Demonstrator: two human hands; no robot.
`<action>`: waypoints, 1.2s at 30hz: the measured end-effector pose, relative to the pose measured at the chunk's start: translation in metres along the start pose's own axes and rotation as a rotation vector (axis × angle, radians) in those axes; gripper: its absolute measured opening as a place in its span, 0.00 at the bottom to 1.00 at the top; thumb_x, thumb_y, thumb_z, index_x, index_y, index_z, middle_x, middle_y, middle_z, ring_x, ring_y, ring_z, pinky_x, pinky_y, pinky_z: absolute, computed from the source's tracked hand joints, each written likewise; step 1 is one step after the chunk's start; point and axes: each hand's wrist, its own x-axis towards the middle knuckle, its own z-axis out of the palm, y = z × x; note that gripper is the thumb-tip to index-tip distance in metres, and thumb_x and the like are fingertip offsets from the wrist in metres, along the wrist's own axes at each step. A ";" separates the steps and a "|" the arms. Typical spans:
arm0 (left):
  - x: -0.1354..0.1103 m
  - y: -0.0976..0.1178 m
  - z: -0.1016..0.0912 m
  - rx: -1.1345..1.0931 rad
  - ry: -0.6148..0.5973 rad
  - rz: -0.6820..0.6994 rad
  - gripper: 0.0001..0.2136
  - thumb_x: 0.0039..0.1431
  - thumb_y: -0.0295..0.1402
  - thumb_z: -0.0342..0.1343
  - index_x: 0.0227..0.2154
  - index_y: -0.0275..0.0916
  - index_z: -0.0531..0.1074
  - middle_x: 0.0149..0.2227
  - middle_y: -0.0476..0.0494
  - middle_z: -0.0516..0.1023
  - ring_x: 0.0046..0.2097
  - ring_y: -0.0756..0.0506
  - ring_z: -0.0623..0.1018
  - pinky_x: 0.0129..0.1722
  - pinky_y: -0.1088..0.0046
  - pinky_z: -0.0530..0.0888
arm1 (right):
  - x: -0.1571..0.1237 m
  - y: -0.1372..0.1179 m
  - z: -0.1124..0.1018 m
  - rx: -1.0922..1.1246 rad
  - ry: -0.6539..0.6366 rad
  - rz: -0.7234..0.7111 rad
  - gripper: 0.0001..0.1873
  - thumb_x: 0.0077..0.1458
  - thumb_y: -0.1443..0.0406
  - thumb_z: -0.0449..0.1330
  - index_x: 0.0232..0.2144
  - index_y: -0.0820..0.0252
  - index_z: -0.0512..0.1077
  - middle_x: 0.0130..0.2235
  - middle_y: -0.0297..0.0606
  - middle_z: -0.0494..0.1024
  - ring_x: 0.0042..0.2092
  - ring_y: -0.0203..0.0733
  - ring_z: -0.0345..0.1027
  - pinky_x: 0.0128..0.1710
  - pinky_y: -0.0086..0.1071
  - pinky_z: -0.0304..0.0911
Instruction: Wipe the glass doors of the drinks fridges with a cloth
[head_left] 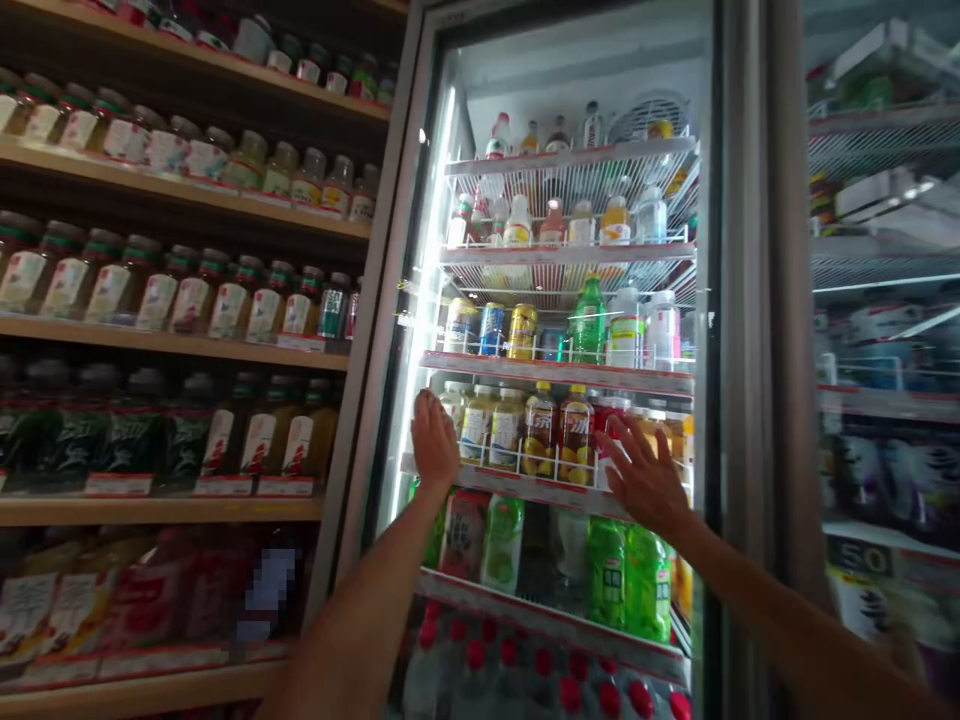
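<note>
Right hand [645, 470] spread, near yellow-capped bottle [577, 432] at its 10 o'clock, contact unclear; left hand [435, 440], bottle's 9 o'clock, can't tell if gripping. Neighbouring bottles [505, 430] crowd behind shelf edge [525, 486]; careless sweep could topple several.

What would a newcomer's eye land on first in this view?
Most likely the brightly lit drinks cooler in the middle, with a glowing light strip down its left side. Next, the two bare hands raised before it: the left hand near its left edge, the right hand, fingers spread, toward its right. Among the drinks, the bright green bottle on the third shelf down stands out.
</note>
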 end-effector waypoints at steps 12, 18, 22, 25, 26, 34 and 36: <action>-0.011 0.023 0.003 -0.101 -0.180 0.327 0.22 0.64 0.27 0.36 0.61 0.38 0.52 0.63 0.40 0.58 0.66 0.47 0.49 0.64 0.60 0.54 | -0.004 -0.007 -0.003 0.029 0.016 0.074 0.35 0.59 0.65 0.48 0.65 0.55 0.39 0.64 0.44 0.53 0.66 0.48 0.41 0.63 0.53 0.37; -0.004 0.008 -0.005 -0.088 -0.072 0.250 0.23 0.65 0.29 0.36 0.62 0.37 0.48 0.64 0.36 0.53 0.67 0.44 0.46 0.63 0.54 0.54 | -0.005 -0.013 0.001 0.036 0.047 0.103 0.34 0.59 0.65 0.48 0.65 0.55 0.41 0.64 0.45 0.54 0.66 0.48 0.40 0.63 0.54 0.36; -0.024 0.069 0.018 -0.154 -0.312 0.491 0.21 0.63 0.30 0.41 0.59 0.41 0.57 0.62 0.44 0.60 0.66 0.46 0.50 0.63 0.60 0.57 | -0.008 -0.014 0.002 0.030 0.036 0.121 0.34 0.59 0.63 0.49 0.64 0.56 0.42 0.64 0.44 0.54 0.66 0.48 0.41 0.63 0.52 0.35; -0.021 0.051 0.010 -0.146 -0.307 0.397 0.21 0.63 0.30 0.39 0.58 0.41 0.58 0.61 0.44 0.61 0.65 0.47 0.52 0.64 0.60 0.54 | -0.010 -0.014 0.002 0.011 0.019 0.140 0.34 0.58 0.64 0.48 0.64 0.56 0.42 0.64 0.43 0.54 0.66 0.47 0.41 0.63 0.51 0.33; -0.018 0.034 0.004 -0.112 -0.217 0.278 0.20 0.64 0.31 0.38 0.58 0.42 0.58 0.61 0.45 0.61 0.65 0.48 0.53 0.64 0.61 0.54 | -0.011 -0.015 0.003 0.008 0.015 0.150 0.34 0.58 0.64 0.48 0.64 0.55 0.42 0.64 0.43 0.54 0.66 0.46 0.41 0.63 0.50 0.32; -0.034 0.010 -0.004 -0.084 -0.206 0.287 0.21 0.65 0.31 0.38 0.60 0.40 0.54 0.64 0.40 0.55 0.67 0.45 0.45 0.63 0.56 0.53 | -0.015 -0.024 0.007 0.006 0.038 0.245 0.34 0.58 0.65 0.48 0.64 0.53 0.42 0.64 0.40 0.54 0.66 0.45 0.43 0.64 0.50 0.30; -0.040 0.020 -0.002 -0.111 -0.303 0.404 0.21 0.64 0.31 0.39 0.60 0.42 0.56 0.62 0.42 0.59 0.66 0.45 0.48 0.63 0.57 0.54 | -0.016 -0.024 0.006 0.006 0.050 0.242 0.34 0.58 0.65 0.48 0.64 0.52 0.43 0.64 0.40 0.55 0.66 0.45 0.43 0.64 0.49 0.31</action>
